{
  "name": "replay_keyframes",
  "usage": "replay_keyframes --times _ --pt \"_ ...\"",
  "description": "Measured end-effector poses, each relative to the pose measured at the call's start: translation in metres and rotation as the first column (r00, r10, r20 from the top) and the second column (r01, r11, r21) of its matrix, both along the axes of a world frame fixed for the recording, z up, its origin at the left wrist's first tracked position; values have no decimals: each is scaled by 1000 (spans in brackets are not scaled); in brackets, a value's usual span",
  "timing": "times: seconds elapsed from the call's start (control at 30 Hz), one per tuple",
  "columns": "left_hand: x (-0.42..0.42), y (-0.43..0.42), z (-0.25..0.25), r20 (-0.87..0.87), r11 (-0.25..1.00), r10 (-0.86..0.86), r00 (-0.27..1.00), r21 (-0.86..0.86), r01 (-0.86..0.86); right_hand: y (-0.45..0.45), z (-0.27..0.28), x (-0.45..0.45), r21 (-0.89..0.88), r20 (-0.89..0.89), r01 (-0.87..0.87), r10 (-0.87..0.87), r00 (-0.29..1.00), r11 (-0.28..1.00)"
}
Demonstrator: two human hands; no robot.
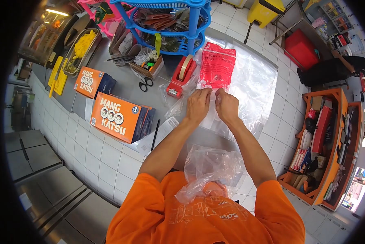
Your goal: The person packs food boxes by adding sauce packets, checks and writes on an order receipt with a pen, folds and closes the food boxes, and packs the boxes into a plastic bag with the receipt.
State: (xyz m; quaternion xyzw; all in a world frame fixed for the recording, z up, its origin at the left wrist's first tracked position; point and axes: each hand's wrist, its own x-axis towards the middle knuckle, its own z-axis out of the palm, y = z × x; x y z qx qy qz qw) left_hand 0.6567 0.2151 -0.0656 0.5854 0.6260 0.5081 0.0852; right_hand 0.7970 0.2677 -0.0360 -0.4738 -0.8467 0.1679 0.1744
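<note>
A red packet of disposable plastic gloves lies on a stack of clear plastic bags on the table. My left hand is closed, with thumb and fingers pinched at the packet's near edge. Just to its right, my right hand is closed in the same way at that edge, the fingertips a small gap apart. The exact bit of plastic between the fingers is partly hidden. A crumpled clear plastic bag hangs in front of my orange shirt, below the table edge.
Left of the packet stand a red tape dispenser, black scissors and a box of pens. Orange boxes sit at the table's left. A blue basket rack rises behind. An orange shelf stands right.
</note>
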Motion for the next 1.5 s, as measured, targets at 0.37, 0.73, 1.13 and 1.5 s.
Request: replay_keyframes --times 0.37,0.73,1.13,1.5 --pt "-2 1 4 -46 994 96 994 -40 -98 4 -1 8 -203 -463 116 -200 864 972" --pt "-2 3 3 -50 987 49 998 -149 -56 11 -16 21 -250 -533 125 -244 810 960" --pt "10 14 21 -75 986 36 997 -160 -48 7 3 28 -274 -432 -36 -90 898 961" --pt "-2 53 8 -170 955 -5 985 -294 -46 -14 37 59 -525 -262 -297 181 948 797"
